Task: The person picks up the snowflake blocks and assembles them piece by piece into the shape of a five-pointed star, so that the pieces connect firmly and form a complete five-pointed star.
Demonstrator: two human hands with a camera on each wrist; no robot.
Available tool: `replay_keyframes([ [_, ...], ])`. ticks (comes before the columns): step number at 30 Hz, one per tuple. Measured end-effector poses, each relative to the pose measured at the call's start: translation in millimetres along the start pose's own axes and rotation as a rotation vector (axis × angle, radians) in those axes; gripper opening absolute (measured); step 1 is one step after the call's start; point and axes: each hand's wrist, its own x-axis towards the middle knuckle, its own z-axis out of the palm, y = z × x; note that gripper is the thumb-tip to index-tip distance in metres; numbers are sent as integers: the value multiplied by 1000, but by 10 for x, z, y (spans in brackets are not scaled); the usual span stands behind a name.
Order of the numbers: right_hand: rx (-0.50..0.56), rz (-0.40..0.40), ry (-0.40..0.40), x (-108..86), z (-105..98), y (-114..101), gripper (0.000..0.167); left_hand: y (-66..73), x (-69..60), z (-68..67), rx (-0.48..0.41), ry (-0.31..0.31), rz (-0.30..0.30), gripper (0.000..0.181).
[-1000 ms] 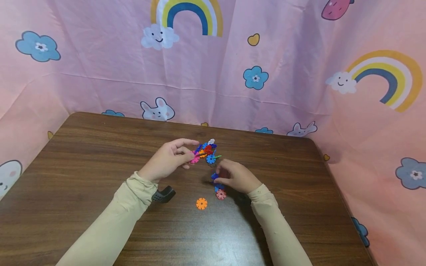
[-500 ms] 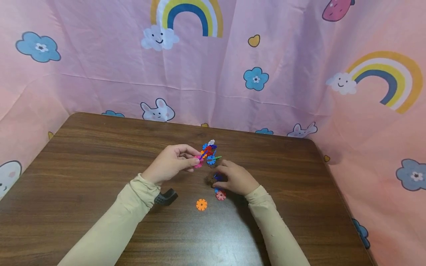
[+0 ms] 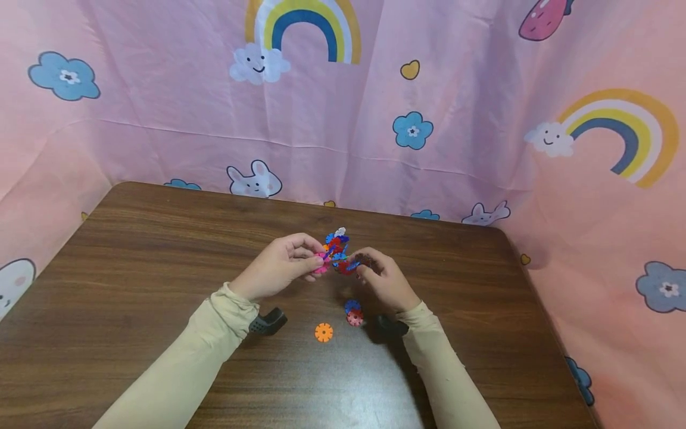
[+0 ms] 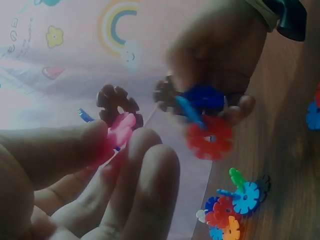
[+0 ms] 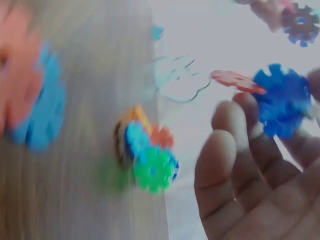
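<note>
Plastic discs [image 5: 282,100], glossy wood-grain table [image 3: 177,250], cloth backdrop [image 3: 332,119]

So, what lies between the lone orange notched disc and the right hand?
In the head view, a blue notched disc and a pinkish-red disc lie between the orange disc and the right hand.

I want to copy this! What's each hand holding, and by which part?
Left hand: a pink notched plastic disc, by one side. Right hand: joined red and blue notched plastic discs, by the blue disc.
</note>
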Motion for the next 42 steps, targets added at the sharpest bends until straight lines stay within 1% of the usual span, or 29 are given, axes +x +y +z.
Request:
replay_keyframes([
  [2, 141, 47, 25, 0, 7, -41, 26, -6, -3, 7, 8, -15, -3, 21],
  [5, 292, 117, 42, 5, 10, -84, 30, -15, -13, 20, 18, -24, -13, 24],
  [7, 380, 156, 34, 6, 9, -108, 31, -24, -18, 28, 19, -30, -14, 26],
  [9, 448, 176, 17, 6, 5, -128, 30, -33, -15, 40, 14, -30, -20, 27],
  [12, 539, 176, -11, 4, 3, -158, 30, -47, -11, 52, 21, -30, -22, 27],
  [15, 578, 165, -31, -8, -2, -182, 33, -48, -12, 68, 29, -30, -33, 27],
  [17, 569, 154, -39, -24, -6, -205, 28, -44, -15, 77, 31, -37, -36, 27],
  [20, 489, 120, -57, -48, -16, -222, 12, -39, -17, 92, 42, -51, -36, 27],
  [21, 456, 106, -61, -54, -21, -227, 10, -41, -15, 97, 46, -57, -32, 28],
  [24, 364, 76, -57, -61, -37, -231, 18, -59, -7, 112, 64, -67, -19, 29],
  [27, 316, 80, -18, -70, -57, -266, 24, -69, -2, 124, 77, -63, -2, 31],
  [31, 313, 85, 35, -82, -86, -311, 19, -51, -18, 132, 90, -43, 13, 28],
  [34, 354, 83, 44, -86, -102, -327, 13, -32, -27, 139, 87, -39, 15, 22],
  [36, 377, 84, 37, -89, -108, -342, 13, -29, -25, 143, 79, -41, 12, 22],
  [39, 388, 91, 29, -88, -111, -364, 21, -17, -21, 148, 49, -46, 1, 30],
  [42, 356, 96, 26, -85, -113, -390, 31, -7, -24, 146, 34, -51, -13, 35],
])
